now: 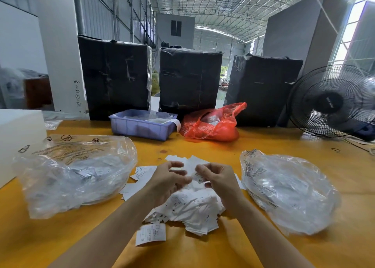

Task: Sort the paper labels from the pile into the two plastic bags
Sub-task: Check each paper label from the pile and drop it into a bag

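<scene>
A yellow-orange table (pixel 263 143) carries a pile of white paper labels (pixel 188 204) near centre, a clear plastic bag (pixel 67 172) to its left and another (pixel 290 190) to its right. Farther back sit a blue tray (pixel 140 126), a red bag (pixel 213 125), three black-wrapped bales (pixel 190 78) and a fan (pixel 332 101) at far right.

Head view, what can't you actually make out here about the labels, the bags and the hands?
- Print on the pile of labels: mostly too small; only a few size letters read.
- Contents of the left bag and right bag: blurred by crinkled, glaring plastic.
- What the left hand pinches: hidden by its fingers.
- The right hand pinches one label; its print is partly covered.
</scene>
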A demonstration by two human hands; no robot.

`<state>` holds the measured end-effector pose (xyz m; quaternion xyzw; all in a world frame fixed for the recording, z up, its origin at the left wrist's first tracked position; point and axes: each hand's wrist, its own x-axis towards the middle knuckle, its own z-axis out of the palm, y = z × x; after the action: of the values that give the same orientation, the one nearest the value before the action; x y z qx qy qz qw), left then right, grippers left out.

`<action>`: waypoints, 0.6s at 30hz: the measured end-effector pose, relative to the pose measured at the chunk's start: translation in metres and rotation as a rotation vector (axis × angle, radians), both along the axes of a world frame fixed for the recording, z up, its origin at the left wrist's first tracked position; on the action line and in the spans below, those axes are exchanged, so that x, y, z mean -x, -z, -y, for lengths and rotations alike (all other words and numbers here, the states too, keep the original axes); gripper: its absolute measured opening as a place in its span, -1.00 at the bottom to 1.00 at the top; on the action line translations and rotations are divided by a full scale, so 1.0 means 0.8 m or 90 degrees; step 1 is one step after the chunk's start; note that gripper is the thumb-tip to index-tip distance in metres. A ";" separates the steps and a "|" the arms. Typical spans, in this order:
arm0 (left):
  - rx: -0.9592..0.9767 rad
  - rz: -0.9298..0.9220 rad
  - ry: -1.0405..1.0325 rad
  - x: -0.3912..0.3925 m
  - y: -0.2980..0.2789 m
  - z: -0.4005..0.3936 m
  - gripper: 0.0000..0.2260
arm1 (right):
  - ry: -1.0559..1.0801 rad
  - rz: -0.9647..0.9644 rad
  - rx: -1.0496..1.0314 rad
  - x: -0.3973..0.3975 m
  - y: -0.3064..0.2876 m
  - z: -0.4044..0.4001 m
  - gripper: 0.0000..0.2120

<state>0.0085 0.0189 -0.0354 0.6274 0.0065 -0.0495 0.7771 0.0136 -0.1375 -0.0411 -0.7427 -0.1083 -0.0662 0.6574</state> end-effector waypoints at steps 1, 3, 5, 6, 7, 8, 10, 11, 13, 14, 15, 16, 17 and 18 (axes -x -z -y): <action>-0.042 0.003 0.047 0.002 0.001 -0.001 -0.63 | 0.000 0.022 0.028 0.000 0.000 0.000 -0.88; -0.110 0.028 0.099 0.004 0.003 -0.001 -0.62 | -0.011 0.061 0.082 0.000 0.002 -0.002 -0.89; -0.157 0.069 0.088 0.004 0.006 0.001 -0.63 | -0.017 0.074 0.095 0.001 0.002 -0.003 -0.87; -0.178 0.088 0.068 0.004 0.007 0.002 -0.65 | -0.019 0.075 0.092 0.001 0.002 -0.002 -0.88; -0.201 0.104 0.044 0.004 0.008 0.003 -0.67 | -0.021 0.076 0.089 0.001 0.001 -0.002 -0.88; -0.227 0.118 0.020 0.003 0.009 0.003 -0.68 | -0.023 0.080 0.087 0.001 0.000 -0.001 -0.87; -0.261 0.139 -0.014 0.002 0.010 0.002 -0.70 | -0.015 0.094 0.096 0.001 0.000 0.000 -0.82; -0.264 0.145 -0.020 0.002 0.010 0.001 -0.71 | -0.005 0.102 0.103 0.001 0.000 0.000 -0.82; -0.265 0.153 -0.011 0.002 0.012 0.000 -0.74 | 0.017 0.110 0.116 0.001 0.001 -0.002 -0.83; -0.265 0.154 -0.001 0.002 0.013 -0.001 -0.75 | 0.025 0.110 0.119 0.001 0.002 -0.003 -0.82; -0.260 0.153 0.012 0.002 0.013 -0.001 -0.77 | 0.030 0.109 0.122 0.001 0.002 -0.003 -0.82; -0.248 0.150 0.023 0.002 0.014 -0.001 -0.79 | 0.031 0.107 0.122 0.001 0.002 -0.003 -0.82; -0.229 0.146 0.030 0.002 0.014 -0.001 -0.81 | 0.028 0.107 0.119 0.001 0.002 -0.003 -0.83; -0.207 0.136 0.032 0.002 0.014 -0.001 -0.82 | 0.023 0.110 0.114 0.001 0.001 -0.002 -0.84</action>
<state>0.0071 0.0194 -0.0466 0.7461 -0.0838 0.0001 0.6606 0.0126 -0.1360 -0.0422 -0.7920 -0.1562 -0.1319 0.5752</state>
